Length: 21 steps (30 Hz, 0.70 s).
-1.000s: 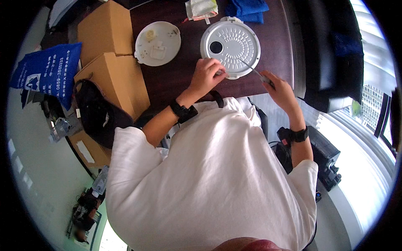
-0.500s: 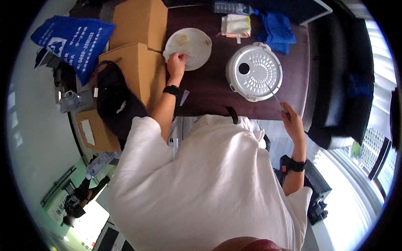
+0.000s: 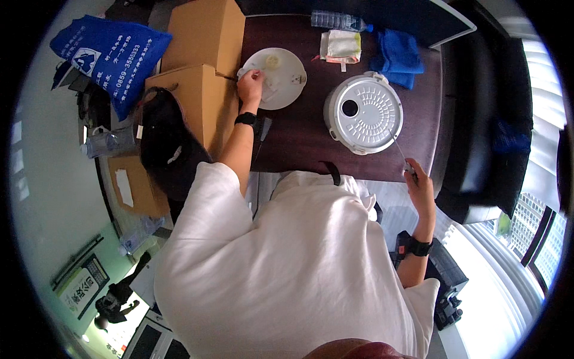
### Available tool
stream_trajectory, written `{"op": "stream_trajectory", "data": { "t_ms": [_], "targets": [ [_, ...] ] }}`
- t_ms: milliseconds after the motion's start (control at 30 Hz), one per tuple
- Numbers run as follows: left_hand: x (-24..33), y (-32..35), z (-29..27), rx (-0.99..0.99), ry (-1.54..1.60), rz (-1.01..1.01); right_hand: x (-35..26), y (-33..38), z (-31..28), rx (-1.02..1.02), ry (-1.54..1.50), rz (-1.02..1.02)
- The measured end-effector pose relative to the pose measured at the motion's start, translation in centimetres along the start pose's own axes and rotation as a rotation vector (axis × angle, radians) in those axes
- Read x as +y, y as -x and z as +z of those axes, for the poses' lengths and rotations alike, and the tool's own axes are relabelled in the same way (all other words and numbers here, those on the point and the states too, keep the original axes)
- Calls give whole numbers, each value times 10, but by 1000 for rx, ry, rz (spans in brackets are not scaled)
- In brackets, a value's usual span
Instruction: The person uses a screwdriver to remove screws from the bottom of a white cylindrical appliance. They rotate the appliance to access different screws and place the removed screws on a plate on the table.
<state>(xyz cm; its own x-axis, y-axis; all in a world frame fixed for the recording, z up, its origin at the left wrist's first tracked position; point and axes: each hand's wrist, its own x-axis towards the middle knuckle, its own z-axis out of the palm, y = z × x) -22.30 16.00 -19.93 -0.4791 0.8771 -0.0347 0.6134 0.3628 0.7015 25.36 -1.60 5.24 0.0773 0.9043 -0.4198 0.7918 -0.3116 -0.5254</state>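
Ok so the main thing here is a round white housing (image 3: pixel 382 99) w/ a slotted face and one dark round hole. It's sitting on the dark table (image 3: pixel 311 143), right of center, just below the blue cloth (image 3: pixel 399 57) and the folded pale cloth (image 3: pixel 342 51).

Right hand (image 3: pixel 420 179) has its fingers wrapped around the handle of a thin screwdriver (image 3: pixel 409 167), basically closed on it. The shaft slants up over the right part of the slotted face; can't tell if the tip's actually touching. Left hand (image 3: pixel 250 87) is over at the left edge of the white dish (image 3: pixel 288 99), fingers bent & close together. Can't tell if there's anything pinched in there, tbh. Dish has a pale yellowish round piece (image 3: pixel 272 62) & a few small dark bits (image 3: pixel 296 78) on it.

Handling, imo: housing looks like hard plastic, so prob stiff, fairly light for its size, a bit slick on the smooth sides. I'd grab it by the outer rim, or near the tabs sticking out at the edge, & keep fingers off the slots b/c those thin ribs could be the fragile part. Screwdriver's prob light & rigid, best held by the handle ofc. Dish looks thin & light, so hold it level by the rim or those small bits might slide off.
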Motion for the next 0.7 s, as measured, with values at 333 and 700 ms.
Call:
{"op": "stream_trajectory", "data": {
  "t_ms": [333, 700],
  "targets": [
    [39, 54, -22, -12, 256, 8, 4, 10, -9, 28, -33, 147],
    [214, 145, -11, -355, 162, 998, 0, 19, -21, 24, -45, 105]
  ]
}}
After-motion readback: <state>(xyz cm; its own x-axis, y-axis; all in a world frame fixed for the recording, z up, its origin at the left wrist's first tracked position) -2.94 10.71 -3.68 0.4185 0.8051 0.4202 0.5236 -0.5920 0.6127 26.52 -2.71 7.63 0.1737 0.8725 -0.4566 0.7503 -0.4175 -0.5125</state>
